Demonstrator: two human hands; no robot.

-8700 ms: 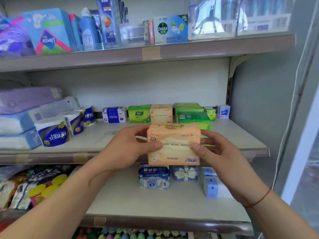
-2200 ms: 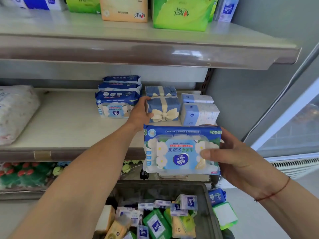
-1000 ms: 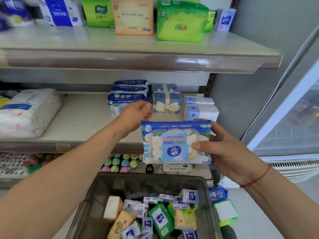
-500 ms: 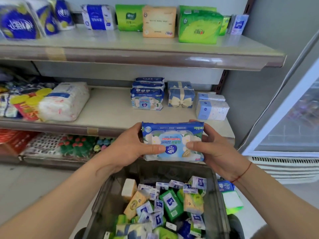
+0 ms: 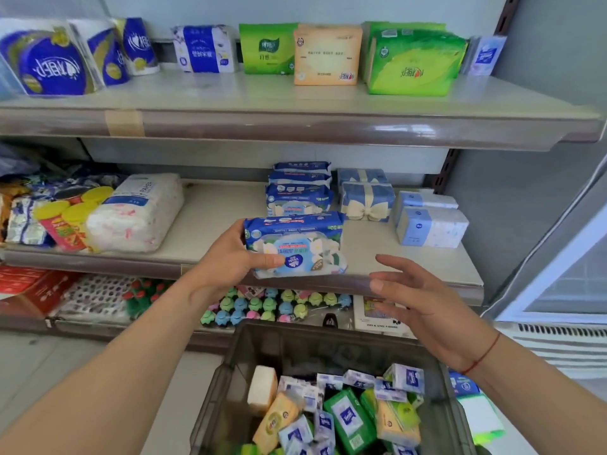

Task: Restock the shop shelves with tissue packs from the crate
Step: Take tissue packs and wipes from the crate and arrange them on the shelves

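Gripping the blue pack (image 5: 303,243) by its left end, the left hand (image 5: 226,262) holds it sideways just in front of the shelf stack (image 5: 297,192); the right hand (image 5: 427,303) is empty, fingers spread.

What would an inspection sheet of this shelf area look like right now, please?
Surface: middle shelf, with a bare patch left of the stock.
Job's things: blue pack held in front of the middle shelf, before a stack of matching packs; crate below, holding many small packs.
Clutter: bow-printed packs, pale blue packs and a big white pack on the same shelf.
Grips: left hand holds the blue pack; right hand open, off the pack.
Cables: nothing seen.
Surroundings: upper shelf with a green pack and an orange pack; glass door at right.
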